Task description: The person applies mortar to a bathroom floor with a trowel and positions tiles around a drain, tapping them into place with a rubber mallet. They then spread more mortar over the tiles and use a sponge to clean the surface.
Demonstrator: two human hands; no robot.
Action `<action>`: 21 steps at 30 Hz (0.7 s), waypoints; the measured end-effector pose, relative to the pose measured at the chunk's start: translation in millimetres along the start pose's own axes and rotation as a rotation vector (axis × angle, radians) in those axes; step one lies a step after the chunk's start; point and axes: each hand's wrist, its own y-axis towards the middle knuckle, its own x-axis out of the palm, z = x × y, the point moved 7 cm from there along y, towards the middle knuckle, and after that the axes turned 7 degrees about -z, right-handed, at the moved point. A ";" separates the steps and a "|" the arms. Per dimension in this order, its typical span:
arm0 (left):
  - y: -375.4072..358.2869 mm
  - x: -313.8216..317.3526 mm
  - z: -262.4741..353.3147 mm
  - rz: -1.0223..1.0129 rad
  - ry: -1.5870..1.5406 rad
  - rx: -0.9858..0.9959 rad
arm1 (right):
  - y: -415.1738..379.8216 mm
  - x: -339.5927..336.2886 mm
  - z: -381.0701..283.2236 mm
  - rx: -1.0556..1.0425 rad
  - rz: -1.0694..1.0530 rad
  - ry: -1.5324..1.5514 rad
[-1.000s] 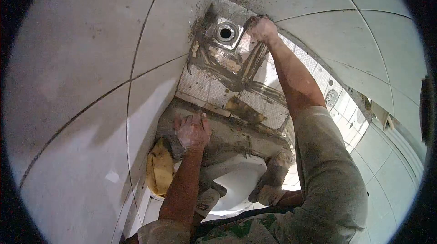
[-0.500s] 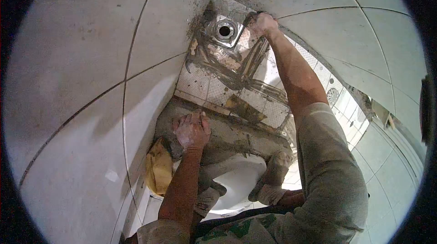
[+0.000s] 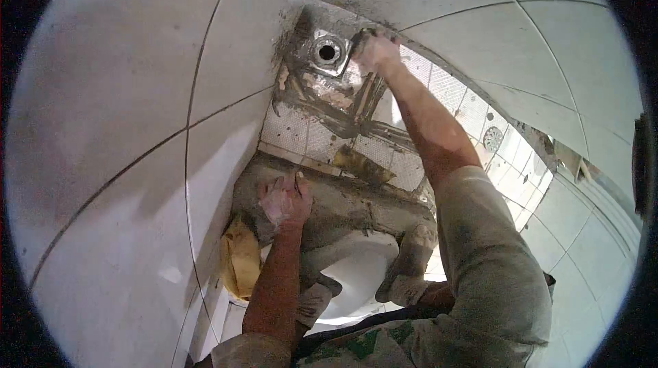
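My right hand (image 3: 378, 52) is down at the far corner of the floor, just right of a square metal floor drain (image 3: 327, 52) with a dark round hole. Its fingers are closed around something dark that I cannot make out, pressed close to the floor. Grey, wet mortar (image 3: 363, 111) is smeared over the tiles around the drain. My left hand (image 3: 284, 202), dusted whitish, leans on a rough cement ledge (image 3: 343, 200). Its fingers are apart and slightly bent, and nothing shows in them.
A white toilet pan (image 3: 360, 268) lies between my feet. A yellow bag-like object (image 3: 240, 258) stands by the left tiled wall (image 3: 130, 128). A muddy flat piece (image 3: 363, 164) lies on the floor tiles. Farther right is a round drain cover (image 3: 493, 138).
My right hand has shifted slightly down along the drain's right side. The fingers of my left hand have bent and spread a little on the ledge. The camera view has shifted slightly.
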 end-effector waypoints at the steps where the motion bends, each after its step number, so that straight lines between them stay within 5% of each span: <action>1: -0.4 -1.0 0.0 0.042 0.029 0.008 | 8.7 17.4 1.3 -0.011 -0.047 0.099; 2: -1.9 7.4 -4.8 0.047 0.031 0.022 | 17.6 33.0 4.4 -0.024 -0.093 0.197; 5: -7.1 16.6 -9.6 0.135 -0.072 0.088 | -24.0 29.0 -1.2 0.025 0.237 0.329; 10: -2.6 2.2 -2.1 -0.026 0.023 0.005 | -42.5 27.6 11.7 -0.087 0.238 0.386; 12: -1.1 3.1 -1.4 -0.028 0.019 -0.007 | -17.4 39.4 34.6 0.062 0.319 0.289; 21: -1.6 1.7 -1.5 0.062 0.038 0.012 | 42.2 34.8 53.3 0.052 0.081 0.231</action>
